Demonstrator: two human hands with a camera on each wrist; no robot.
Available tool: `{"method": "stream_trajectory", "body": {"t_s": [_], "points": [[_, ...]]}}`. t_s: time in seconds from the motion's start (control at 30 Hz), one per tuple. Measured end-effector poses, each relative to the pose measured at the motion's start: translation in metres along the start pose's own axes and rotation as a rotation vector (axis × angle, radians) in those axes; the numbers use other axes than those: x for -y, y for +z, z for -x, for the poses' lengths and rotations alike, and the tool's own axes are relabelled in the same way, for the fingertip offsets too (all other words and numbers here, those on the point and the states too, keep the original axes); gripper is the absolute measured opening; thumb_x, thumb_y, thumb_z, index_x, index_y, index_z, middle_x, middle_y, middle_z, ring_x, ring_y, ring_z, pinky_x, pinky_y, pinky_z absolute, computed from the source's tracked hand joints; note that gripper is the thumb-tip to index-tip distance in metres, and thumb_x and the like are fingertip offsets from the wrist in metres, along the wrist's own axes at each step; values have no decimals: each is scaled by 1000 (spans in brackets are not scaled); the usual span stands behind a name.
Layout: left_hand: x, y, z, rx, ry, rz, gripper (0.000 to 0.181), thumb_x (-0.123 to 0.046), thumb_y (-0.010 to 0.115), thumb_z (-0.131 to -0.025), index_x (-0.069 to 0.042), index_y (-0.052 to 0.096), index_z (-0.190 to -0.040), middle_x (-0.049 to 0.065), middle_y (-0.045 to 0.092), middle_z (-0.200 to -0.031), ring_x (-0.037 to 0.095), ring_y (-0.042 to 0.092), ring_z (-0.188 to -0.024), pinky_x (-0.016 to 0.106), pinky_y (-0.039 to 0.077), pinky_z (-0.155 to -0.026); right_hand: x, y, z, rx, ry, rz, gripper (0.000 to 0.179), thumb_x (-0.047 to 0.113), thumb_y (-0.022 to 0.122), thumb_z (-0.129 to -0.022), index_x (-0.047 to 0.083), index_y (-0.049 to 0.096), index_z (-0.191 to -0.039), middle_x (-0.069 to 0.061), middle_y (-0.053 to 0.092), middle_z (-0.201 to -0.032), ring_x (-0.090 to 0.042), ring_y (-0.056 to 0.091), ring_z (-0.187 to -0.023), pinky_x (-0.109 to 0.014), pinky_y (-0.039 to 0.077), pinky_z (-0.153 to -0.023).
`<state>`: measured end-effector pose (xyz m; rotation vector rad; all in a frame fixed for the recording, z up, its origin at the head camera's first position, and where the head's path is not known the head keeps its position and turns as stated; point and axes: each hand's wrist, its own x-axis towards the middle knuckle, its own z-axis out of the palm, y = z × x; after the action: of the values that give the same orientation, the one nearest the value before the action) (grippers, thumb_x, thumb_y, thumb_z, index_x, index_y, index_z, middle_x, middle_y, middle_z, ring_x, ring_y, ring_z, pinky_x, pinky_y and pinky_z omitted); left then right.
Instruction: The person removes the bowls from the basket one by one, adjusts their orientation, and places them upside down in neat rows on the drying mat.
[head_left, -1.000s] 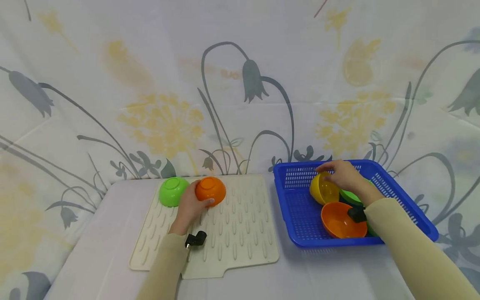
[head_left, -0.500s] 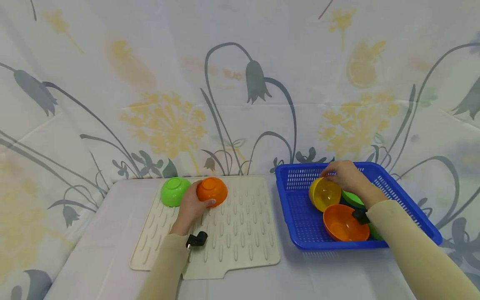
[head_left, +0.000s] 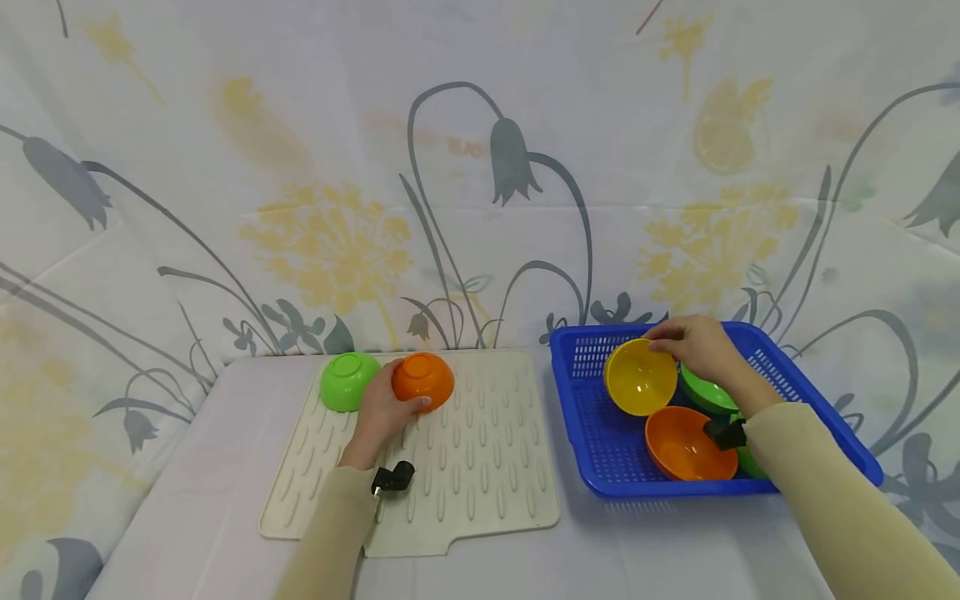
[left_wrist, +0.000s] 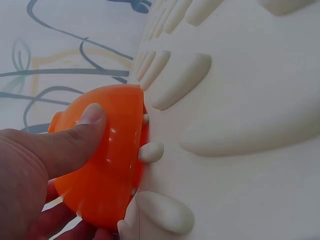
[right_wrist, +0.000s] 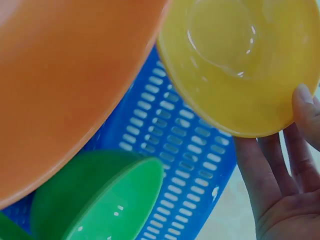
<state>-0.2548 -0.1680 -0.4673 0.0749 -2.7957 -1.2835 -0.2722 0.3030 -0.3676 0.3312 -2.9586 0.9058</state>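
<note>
My left hand grips an upturned orange bowl on the cream ribbed drying mat; its thumb lies along the bowl's side in the left wrist view. Just left of it, a light green bowl also sits upside down on the mat. Over the blue basket, my right hand pinches a yellow bowl at its rim, thumb inside and fingers behind. The yellow bowl is tilted, its hollow facing me. Below it in the basket lies another orange bowl, hollow side showing.
A green bowl lies in the basket under my right wrist, and more green shows beside the orange bowl there. Behind the table hangs a flower-patterned cloth. The basket stands right of the mat with a narrow gap between them.
The right hand has raised the yellow bowl slightly and moved it left, turning its hollow more toward me. The left hand keeps its hold on the orange bowl.
</note>
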Motion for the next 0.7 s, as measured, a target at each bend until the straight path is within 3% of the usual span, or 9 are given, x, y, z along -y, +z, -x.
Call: {"method": "stream_trajectory", "body": {"t_s": [0.37, 0.7], "points": [[-2, -3, -1, 25, 15, -20, 82, -20, 81, -84, -1, 35, -150, 22, 43, -148, 40, 43, -133, 55, 34, -111, 14, -6, 10, 43, 93, -189, 31, 18, 60, -101, -3, 63, -123, -27, 62, -120, -38, 65, -102, -45, 59, -78], [1, -1, 2, 4, 73, -46, 82, -20, 80, -85, 0, 35, -150, 23, 43, -149, 40, 42, -134, 54, 33, -112, 35, -7, 25, 110, 136, -269, 38, 17, 60, -101, 1, 58, -135, -23, 64, -119, -31, 67, -98, -44, 60, -78]]}}
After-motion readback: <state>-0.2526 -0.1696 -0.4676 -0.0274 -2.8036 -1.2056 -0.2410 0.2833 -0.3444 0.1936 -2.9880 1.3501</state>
